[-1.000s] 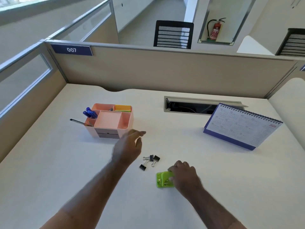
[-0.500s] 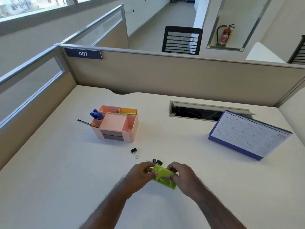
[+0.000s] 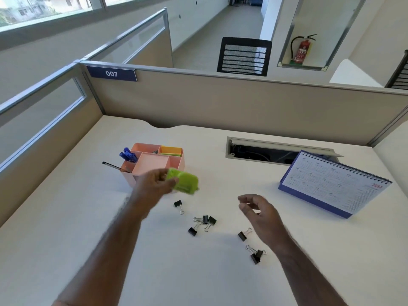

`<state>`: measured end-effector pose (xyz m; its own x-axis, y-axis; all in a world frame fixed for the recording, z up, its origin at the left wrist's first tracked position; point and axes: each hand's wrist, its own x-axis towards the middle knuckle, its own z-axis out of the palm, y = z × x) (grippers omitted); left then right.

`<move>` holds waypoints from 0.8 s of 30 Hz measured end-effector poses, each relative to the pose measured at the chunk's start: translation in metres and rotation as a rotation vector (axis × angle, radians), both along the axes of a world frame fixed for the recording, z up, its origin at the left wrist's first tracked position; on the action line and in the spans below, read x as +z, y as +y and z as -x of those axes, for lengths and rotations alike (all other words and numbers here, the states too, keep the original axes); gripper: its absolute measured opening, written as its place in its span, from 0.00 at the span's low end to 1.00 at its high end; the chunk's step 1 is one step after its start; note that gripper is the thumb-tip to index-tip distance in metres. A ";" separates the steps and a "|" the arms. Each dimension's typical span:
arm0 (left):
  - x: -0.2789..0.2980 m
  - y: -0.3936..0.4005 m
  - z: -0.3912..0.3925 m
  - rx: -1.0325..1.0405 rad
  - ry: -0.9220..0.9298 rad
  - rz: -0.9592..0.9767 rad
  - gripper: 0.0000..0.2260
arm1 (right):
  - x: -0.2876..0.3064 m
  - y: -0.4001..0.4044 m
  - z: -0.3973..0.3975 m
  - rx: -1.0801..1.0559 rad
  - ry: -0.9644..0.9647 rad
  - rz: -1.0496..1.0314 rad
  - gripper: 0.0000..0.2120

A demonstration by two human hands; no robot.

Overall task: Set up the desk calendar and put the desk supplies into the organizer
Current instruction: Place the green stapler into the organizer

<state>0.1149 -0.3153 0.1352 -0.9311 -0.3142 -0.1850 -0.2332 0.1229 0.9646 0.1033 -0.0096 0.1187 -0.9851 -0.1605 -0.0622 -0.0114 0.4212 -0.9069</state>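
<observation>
Left hand [image 3: 154,186]: I see it raised over the counter [image 3: 66,228], just in front of the organizer, its fingers [image 3: 174,181] pinching the green stapler.
Green stapler [image 3: 184,183]: held in the air, tilted, right beside the organizer's front right corner; it looks motion-blurred.
Right hand [image 3: 259,212]: I see it hovering above the counter, fingers loosely curled and grasping nothing.
Organizer [image 3: 176,161]: pink, standing on the left part of the counter; blue pens [image 3: 128,154] stick up in its left compartment, yellow and green sticky notes [image 3: 171,150] fill the back right one, the wide middle tray shows bare.
Binder clips [image 3: 204,221]: black, scattered on the counter between my two forearms, one apart near the stapler, a cluster in the middle, more by the right wrist.
Desk calendar [image 3: 331,184]: standing tent-like on the right side, well apart from the organizer, just in front of the cable slot [image 3: 260,151].
</observation>
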 end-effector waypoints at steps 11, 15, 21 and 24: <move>0.004 -0.022 0.068 0.233 -0.058 0.731 0.19 | -0.006 0.025 -0.007 -0.070 -0.048 -0.006 0.08; -0.006 -0.011 0.071 0.205 -0.161 0.784 0.24 | -0.008 0.027 -0.009 -0.066 -0.059 -0.008 0.08; -0.019 -0.003 0.073 0.210 -0.277 0.919 0.24 | -0.010 0.034 -0.011 -0.079 -0.066 -0.015 0.09; -0.025 0.000 0.077 0.204 -0.332 0.924 0.25 | -0.012 0.034 -0.013 -0.080 -0.075 -0.022 0.09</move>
<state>0.0377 -0.3157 0.1101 -0.7889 -0.6139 -0.0280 -0.5733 0.7187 0.3935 0.1165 0.0248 0.1071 -0.9872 -0.0788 -0.1388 0.0908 0.4381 -0.8943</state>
